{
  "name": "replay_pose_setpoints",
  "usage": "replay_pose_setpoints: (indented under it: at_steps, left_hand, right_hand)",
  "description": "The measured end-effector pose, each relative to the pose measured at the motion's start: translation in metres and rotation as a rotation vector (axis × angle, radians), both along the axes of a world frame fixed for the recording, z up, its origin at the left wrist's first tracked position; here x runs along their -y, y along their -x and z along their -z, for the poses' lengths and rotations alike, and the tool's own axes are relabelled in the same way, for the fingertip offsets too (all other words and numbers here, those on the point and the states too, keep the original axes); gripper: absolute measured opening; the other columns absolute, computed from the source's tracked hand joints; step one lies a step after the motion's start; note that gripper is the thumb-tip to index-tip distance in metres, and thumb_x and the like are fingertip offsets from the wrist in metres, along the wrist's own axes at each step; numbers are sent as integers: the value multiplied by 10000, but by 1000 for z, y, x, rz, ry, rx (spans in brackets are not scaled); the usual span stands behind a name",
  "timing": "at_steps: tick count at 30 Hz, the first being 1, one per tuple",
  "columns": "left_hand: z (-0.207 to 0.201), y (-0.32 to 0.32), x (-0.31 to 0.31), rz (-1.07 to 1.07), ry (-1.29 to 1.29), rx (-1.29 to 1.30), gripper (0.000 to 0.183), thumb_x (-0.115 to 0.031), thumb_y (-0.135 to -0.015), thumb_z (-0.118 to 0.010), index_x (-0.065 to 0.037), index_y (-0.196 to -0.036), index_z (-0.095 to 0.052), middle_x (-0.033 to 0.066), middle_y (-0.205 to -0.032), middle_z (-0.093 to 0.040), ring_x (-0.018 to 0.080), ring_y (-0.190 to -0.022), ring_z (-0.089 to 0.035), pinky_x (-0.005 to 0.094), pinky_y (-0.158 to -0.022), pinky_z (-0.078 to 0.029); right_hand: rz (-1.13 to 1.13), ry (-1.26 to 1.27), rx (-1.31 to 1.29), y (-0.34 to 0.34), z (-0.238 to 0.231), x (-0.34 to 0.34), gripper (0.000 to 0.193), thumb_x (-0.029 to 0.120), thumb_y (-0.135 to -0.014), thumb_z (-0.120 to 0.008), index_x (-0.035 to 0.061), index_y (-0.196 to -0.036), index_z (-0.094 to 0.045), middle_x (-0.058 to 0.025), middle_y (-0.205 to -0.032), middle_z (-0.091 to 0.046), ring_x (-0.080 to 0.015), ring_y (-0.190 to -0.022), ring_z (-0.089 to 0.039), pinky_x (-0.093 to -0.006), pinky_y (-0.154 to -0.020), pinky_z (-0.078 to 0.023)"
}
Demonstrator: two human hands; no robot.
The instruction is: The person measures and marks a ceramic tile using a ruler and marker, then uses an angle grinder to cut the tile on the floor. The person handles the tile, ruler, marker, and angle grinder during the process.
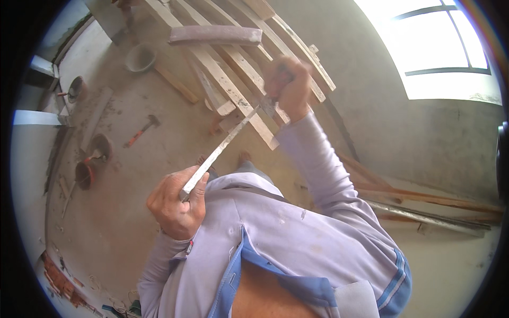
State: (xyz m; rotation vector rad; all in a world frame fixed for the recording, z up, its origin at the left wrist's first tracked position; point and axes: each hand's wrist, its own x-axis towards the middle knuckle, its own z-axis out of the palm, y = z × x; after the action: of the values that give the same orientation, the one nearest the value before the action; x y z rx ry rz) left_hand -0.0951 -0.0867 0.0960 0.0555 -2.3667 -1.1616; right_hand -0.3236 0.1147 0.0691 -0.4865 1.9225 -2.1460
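My left hand (176,205) is closed around the near end of a long, narrow, grey-white slab or strip (219,150), its thumb along the side. Seen almost edge-on, the slab slants up and away to the right; its exact kind is unclear. At its far end my right hand (296,89), blurred by motion, is wrapped round the dark handle of a small tool, apparently a trowel. The tool's grey, smeared blade (268,106) is beside the slab's tip; whether they touch I cannot tell.
Long wooden beams (225,85) lie ahead, with a curved purplish piece (216,35) across them. On the floor to the left are a hammer (141,131), a round basin (141,57) and buckets (85,175). Planks and poles (424,212) lie by the right wall, below a window (435,42).
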Motion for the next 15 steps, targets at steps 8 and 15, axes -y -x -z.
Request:
replay_pose_setpoints:
  at_steps: [8, 15]
  left_hand:
    - [-10, 8, 6, 18, 35, 30, 173, -114, -852, -806, 4, -940, -715, 135, -821, -723, 257, -677, -688, 343, -614, -512]
    - [-24, 13, -9, 68, 43, -29, 169, -86, -839, -804, 4, -941, -704, 127, -850, -736, 258, -656, -684, 340, -588, -521]
  right_hand:
    - [-90, 361, -44, -3, -94, -15, 591, 507, -948, -353, -3, -732, -560, -84, -533, -501, -168, -479, -433, -298, -486, -363]
    - [-47, 340, -183, -20, -99, -40, 636, 532, -943, -371, -23, -715, -583, -80, -529, -516, -128, -460, -411, -266, -441, -319]
